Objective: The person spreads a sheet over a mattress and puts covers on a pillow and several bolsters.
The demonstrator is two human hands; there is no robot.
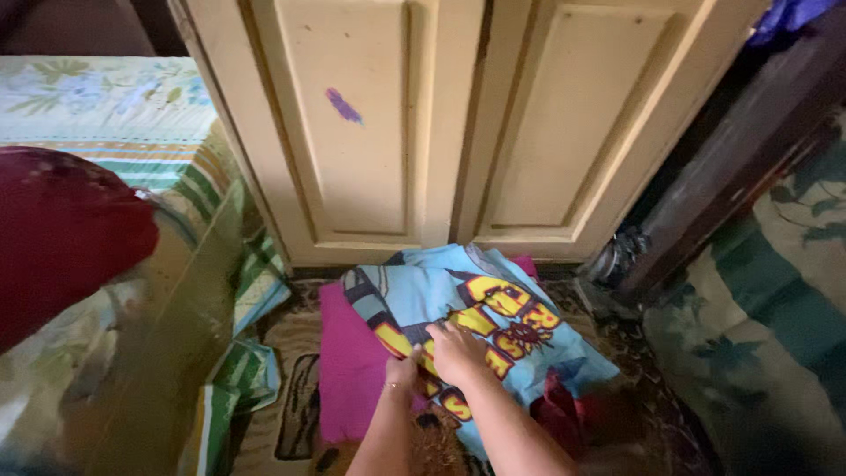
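Fingers [438,335] of the right hand [456,354] lie stretched out and slightly spread, pressed flat, palm down, on a light blue printed cloth [458,308]; nothing is gripped between them. Left hand [401,375] sits just beside the right, lower and nearer the camera, at the near edge of the same cloth; whether its fingers are curled, pinching or loose cannot be told, since the right hand and the cloth edge cover them. A thin band shows at the left wrist.

Light blue printed cloth: bears yellow and red lettering and a dark spider-like figure, and lies on the floor in front of a pale yellow wooden cabinet [414,123] with two panelled doors, the left door marked by a purple smudge. It rests partly over a magenta cloth [348,361], which shows to its left. A dark red garment [564,410] lies touching its right lower edge. A patterned rug [291,388] lies beneath. At far left, a bed with striped sheet [211,185] and a dark red cushion [62,229].
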